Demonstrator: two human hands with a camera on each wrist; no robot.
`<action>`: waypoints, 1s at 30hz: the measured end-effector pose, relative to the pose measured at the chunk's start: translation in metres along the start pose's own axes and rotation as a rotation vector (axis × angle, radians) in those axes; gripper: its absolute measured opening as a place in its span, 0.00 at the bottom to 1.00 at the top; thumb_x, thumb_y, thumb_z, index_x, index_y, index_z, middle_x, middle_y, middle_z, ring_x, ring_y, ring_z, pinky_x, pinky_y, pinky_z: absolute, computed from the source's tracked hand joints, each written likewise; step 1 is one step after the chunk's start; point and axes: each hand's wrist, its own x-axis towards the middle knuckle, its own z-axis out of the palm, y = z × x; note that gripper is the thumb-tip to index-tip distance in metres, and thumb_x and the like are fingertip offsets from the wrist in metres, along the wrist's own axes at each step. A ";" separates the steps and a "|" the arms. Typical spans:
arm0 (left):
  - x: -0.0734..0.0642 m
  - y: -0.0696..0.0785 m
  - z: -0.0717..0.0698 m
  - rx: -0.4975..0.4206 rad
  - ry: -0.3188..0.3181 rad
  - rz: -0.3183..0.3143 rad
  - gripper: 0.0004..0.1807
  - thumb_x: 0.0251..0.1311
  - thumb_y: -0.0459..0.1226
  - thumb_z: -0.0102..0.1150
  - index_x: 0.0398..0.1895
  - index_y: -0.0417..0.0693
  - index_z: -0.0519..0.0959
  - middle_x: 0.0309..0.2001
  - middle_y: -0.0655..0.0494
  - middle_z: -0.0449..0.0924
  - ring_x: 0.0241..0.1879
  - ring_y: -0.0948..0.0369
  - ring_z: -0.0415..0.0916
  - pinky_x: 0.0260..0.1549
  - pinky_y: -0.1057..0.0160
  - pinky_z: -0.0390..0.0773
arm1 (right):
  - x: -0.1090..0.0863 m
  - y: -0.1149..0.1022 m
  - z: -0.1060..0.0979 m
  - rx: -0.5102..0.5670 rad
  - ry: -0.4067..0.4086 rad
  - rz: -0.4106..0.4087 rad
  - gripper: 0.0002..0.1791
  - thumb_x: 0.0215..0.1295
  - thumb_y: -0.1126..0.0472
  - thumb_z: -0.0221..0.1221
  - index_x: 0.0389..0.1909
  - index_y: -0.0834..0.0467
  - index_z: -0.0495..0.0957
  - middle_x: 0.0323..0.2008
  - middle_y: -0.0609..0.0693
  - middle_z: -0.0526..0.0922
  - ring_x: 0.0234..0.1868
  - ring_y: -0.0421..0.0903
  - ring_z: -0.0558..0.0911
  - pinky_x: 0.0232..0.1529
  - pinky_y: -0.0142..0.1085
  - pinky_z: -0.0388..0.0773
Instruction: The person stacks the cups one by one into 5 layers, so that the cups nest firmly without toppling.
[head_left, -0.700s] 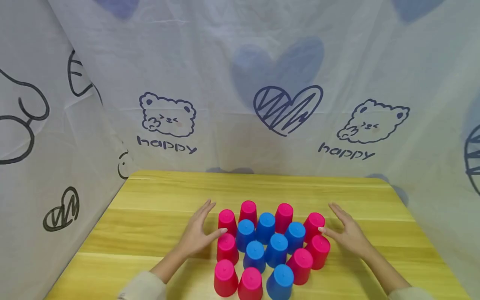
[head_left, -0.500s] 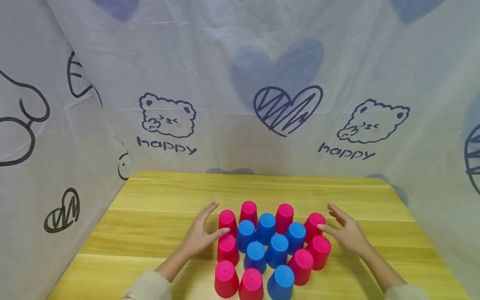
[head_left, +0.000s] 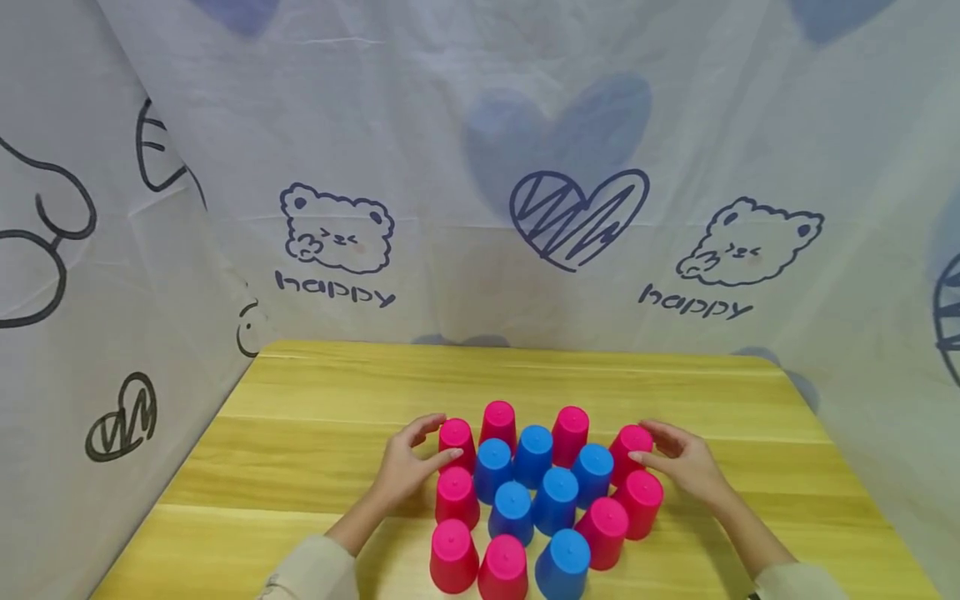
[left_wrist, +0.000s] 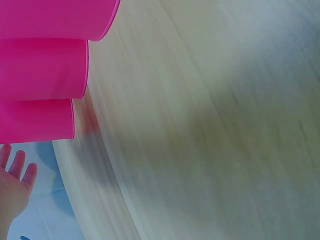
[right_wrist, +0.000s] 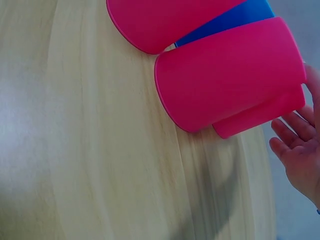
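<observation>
My left hand (head_left: 405,460) is beside the far-left pink cup (head_left: 456,440), its thumb overlapping the cup's front and its fingertips at the far side. In the left wrist view, the fingers (left_wrist: 17,165) look spread, just below the farthest pink cup (left_wrist: 35,120). On the other side my right hand (head_left: 692,463) bends loosely about the far-right pink cup (head_left: 628,448), thumb over its front. Its fingers (right_wrist: 285,132) show apart from each other in the right wrist view, close to a pink cup (right_wrist: 265,112). Both cups stand upside down.
Between the hands, several blue cups (head_left: 557,500) stand upside down in a cluster, with more pink cups (head_left: 453,557) around them. All are on a wood-grain table (head_left: 300,450). A white printed cloth (head_left: 450,167) hangs behind the table and at its left.
Both hands have moved inward onto the far-left and far-right pink cups, and their fingers have bent closer around them. The cups stand where they were.
</observation>
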 end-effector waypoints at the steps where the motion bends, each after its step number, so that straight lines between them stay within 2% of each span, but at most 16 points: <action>1: 0.000 0.000 0.001 -0.007 -0.002 -0.001 0.31 0.48 0.39 0.69 0.57 0.41 0.72 0.54 0.47 0.76 0.56 0.48 0.71 0.56 0.45 0.71 | 0.000 0.000 0.001 0.009 0.002 0.003 0.32 0.58 0.57 0.62 0.60 0.68 0.67 0.55 0.66 0.75 0.56 0.61 0.75 0.51 0.33 0.78; 7: 0.002 -0.003 0.005 -0.041 -0.006 -0.003 0.30 0.48 0.38 0.69 0.57 0.43 0.73 0.53 0.46 0.77 0.54 0.48 0.73 0.55 0.47 0.73 | 0.003 0.004 0.009 0.029 0.025 0.009 0.32 0.57 0.56 0.63 0.59 0.67 0.67 0.53 0.66 0.76 0.50 0.56 0.79 0.44 0.30 0.80; 13: 0.003 -0.004 0.007 -0.073 0.008 0.002 0.30 0.49 0.35 0.68 0.57 0.38 0.71 0.53 0.43 0.76 0.54 0.46 0.73 0.54 0.47 0.74 | 0.004 0.005 0.011 0.034 0.033 0.023 0.31 0.57 0.56 0.63 0.59 0.66 0.69 0.53 0.65 0.76 0.50 0.54 0.79 0.45 0.26 0.79; 19: 0.002 -0.006 0.011 -0.116 0.009 -0.023 0.30 0.50 0.34 0.67 0.58 0.37 0.70 0.54 0.40 0.76 0.54 0.45 0.73 0.53 0.46 0.74 | 0.003 0.003 0.009 0.031 0.027 0.034 0.30 0.58 0.57 0.63 0.58 0.67 0.69 0.53 0.65 0.76 0.49 0.49 0.79 0.45 0.22 0.76; 27: 0.004 -0.011 0.015 -0.075 0.014 -0.030 0.29 0.50 0.36 0.68 0.56 0.42 0.72 0.52 0.45 0.77 0.53 0.47 0.74 0.53 0.47 0.74 | 0.002 0.004 0.009 0.045 0.010 0.022 0.30 0.58 0.58 0.63 0.60 0.66 0.68 0.55 0.65 0.75 0.52 0.56 0.77 0.45 0.20 0.75; 30: 0.005 -0.012 0.016 -0.071 0.011 -0.032 0.28 0.50 0.37 0.68 0.56 0.43 0.73 0.52 0.46 0.78 0.53 0.48 0.74 0.53 0.48 0.75 | 0.001 0.005 0.008 0.064 0.011 0.015 0.30 0.58 0.59 0.62 0.60 0.67 0.68 0.54 0.66 0.75 0.52 0.55 0.78 0.44 0.18 0.73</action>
